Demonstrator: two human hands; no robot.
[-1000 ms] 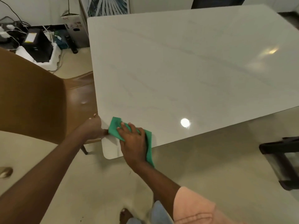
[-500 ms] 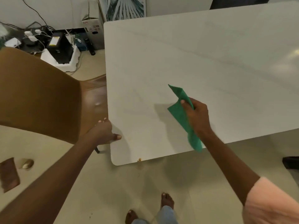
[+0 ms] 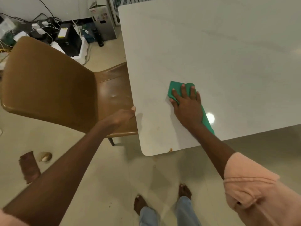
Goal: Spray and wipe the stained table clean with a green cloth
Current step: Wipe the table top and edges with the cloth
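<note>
The green cloth lies flat on the white table near its near-left corner, pressed down by the right hand with fingers spread straight over it. A small brown stain sits at the near edge. The left hand grips the table's left edge beside a brown chair.

A folded green cloth lies flat on the glossy white worktop, near its near-left corner, where a small brown stain marks the edge.
</note>
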